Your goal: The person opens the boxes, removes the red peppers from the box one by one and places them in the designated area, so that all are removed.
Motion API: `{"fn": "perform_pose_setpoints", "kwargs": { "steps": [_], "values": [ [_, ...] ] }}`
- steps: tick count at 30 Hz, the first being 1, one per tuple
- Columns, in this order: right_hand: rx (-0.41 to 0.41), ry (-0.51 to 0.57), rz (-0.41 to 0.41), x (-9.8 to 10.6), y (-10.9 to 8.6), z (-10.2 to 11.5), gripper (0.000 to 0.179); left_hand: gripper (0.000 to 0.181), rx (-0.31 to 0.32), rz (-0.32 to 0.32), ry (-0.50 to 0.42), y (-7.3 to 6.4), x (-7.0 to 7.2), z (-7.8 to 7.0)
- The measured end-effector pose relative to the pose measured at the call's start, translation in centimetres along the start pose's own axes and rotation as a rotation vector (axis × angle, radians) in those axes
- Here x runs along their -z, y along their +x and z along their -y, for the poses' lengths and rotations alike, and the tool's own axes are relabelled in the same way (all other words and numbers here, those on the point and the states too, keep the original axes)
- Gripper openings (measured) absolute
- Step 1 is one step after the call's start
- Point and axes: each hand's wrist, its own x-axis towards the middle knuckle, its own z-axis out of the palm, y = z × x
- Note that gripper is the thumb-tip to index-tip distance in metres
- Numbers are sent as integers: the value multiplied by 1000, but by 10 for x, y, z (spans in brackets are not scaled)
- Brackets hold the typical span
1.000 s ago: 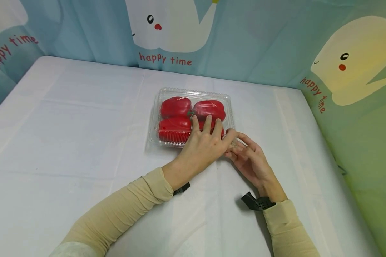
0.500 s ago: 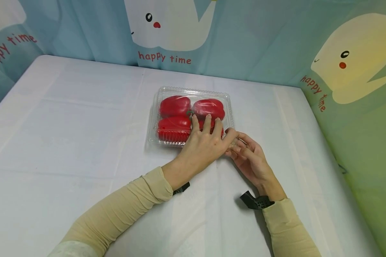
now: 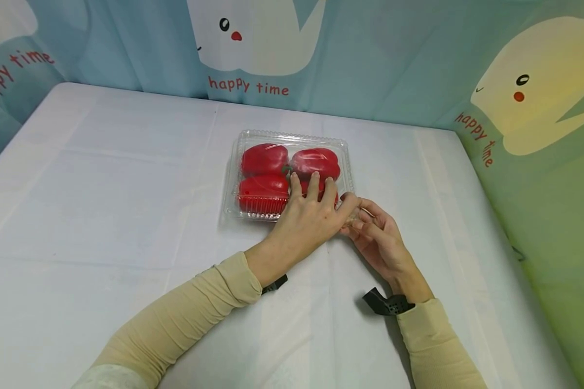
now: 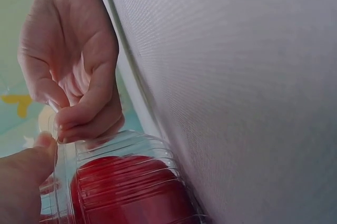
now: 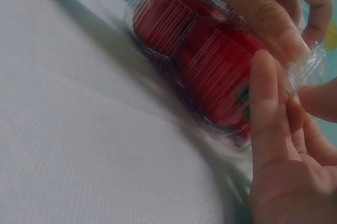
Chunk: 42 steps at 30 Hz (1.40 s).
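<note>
Nearest, two tan sleeves (image 3: 190, 319) are noted, with a dark band (image 3: 389, 303) worn at the right wrist. The left hand (image 3: 306, 221) is spread over the near right part of a clear plastic container (image 3: 296, 137), its fingers laid on the lid; the corner rim is pinched by its thumb and bent forefinger. The same corner is grasped by the right hand (image 3: 383, 243), the edge being held between thumb and fingers. The container is set flat on a white-covered table (image 3: 102, 216), right of centre and toward the back. Red peppers (image 3: 316, 162) are contained under the lid; one is partly covered by the left hand.

Against the pictures of the past second, no clear change is found: both grips are kept on the corner, and only a slight drift of the whole view is recorded. The work is therefore judged to be confined to that corner. Whether the edge there is fastened cannot be determined. Behind, a printed curtain (image 3: 399, 65) is hung.
</note>
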Motion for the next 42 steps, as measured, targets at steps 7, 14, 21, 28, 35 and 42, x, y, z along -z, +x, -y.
{"fn": "perform_pose_setpoints", "kwargs": {
  "steps": [7,14,21,28,35,42],
  "values": [
    [-7,-2,-1,1,0,0,48,47,6,-3,-10,0,0,0],
    [-42,35,-24,-1,-1,1,52,51,28,10,-65,2,3,2],
    [-33,76,1,0,-1,1,42,53,32,3,-49,4,5,3],
    [7,4,-2,-1,-2,0,41,54,10,-50,-14,4,2,3],
    [14,-17,-13,-2,-1,0,42,51,-3,-52,12,3,-2,4],
    [-4,8,-24,-2,-1,0,46,48,-2,-43,-2,4,-3,4]
  ]
}}
